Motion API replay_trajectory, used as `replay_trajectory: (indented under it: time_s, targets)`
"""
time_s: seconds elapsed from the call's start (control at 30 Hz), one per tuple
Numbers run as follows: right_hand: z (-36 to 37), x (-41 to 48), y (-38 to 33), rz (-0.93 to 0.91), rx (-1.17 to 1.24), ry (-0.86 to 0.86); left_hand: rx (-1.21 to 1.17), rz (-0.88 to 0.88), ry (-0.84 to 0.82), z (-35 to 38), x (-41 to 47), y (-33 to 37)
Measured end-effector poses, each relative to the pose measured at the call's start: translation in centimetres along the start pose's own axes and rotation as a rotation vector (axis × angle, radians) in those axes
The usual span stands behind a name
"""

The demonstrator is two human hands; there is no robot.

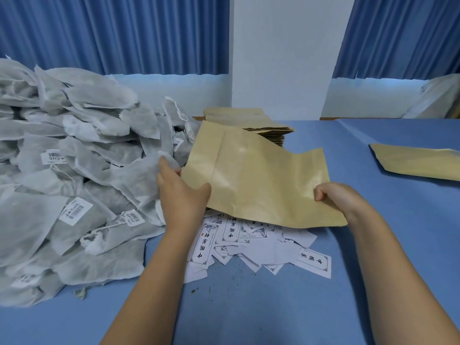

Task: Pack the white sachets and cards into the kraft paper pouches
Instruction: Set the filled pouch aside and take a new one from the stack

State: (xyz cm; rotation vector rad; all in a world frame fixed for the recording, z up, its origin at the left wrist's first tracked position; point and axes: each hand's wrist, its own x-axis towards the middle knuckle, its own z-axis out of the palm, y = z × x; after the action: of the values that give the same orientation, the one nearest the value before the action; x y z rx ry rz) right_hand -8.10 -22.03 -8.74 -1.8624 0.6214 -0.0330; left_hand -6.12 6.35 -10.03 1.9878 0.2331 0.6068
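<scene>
Apparently little is packed: the kraft pouch (258, 180), seemingly empty, hangs at centre. The right hand (336, 197) pinches its 3 o'clock edge and the left hand (183, 195) clamps its 9 o'clock edge. The sachets (74, 170) at 9 o'clock and the cards (249, 240) at 6 o'clock wait.

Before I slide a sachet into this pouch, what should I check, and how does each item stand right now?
1. Kraft pouch held: ok. The right hand pinches its right edge and the left hand has its thumb on the left edge.
2. Pouch mouth open: cannot tell.
3. Sachet gripped: not ok. The left fingertips touch a white sachet at the pile's edge, with no grip visible.
4. Cards within reach: ok. They lie scattered on the table, partly under the pouch.
5. Spare pouch stack available: ok. It lies behind the held pouch.
</scene>
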Motion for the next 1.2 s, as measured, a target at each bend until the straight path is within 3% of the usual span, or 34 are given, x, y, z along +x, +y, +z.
replay_trajectory:
  time_s: [0.17, 0.3, 0.37, 0.43, 0.6, 0.7, 0.83, 1.2]
  targets:
    - [-1.4, -0.9, -0.3, 0.014, -0.236, -0.070, 0.518, 0.156, -0.150, -0.2, 0.0, -0.6]
    - [0.1, -1.3, -0.6, -0.034, -0.229, -0.179, 0.621, 0.455, -0.279, 1.2, -1.0, -0.1]
    - [1.7, -1.6, -0.9, -0.110, -0.143, -0.196, 0.507, 0.475, -0.441, 2.3, -1.7, 0.1]
    - [3.4, -2.2, -1.3, -0.206, -0.089, -0.184, 0.235, 0.340, -0.562, 3.2, -2.5, 0.4]
    - [7.5, -4.2, -1.5, -0.143, 0.335, -0.431, -0.395, -0.046, -0.620, 4.5, -3.4, 1.1]
    - [9.5, -5.3, -1.3, -0.260, 0.208, -0.417, -0.622, -0.247, -0.620, 4.5, -3.3, 1.3]
    - [10.4, -5.8, -1.4, -0.322, 0.246, -0.377, -0.700, -0.344, -0.619, 4.5, -3.2, 0.7]
    - [10.3, -6.5, -1.8, -0.191, 0.573, -0.490, -0.667, -0.276, -0.578, 5.1, -3.1, 0.4]
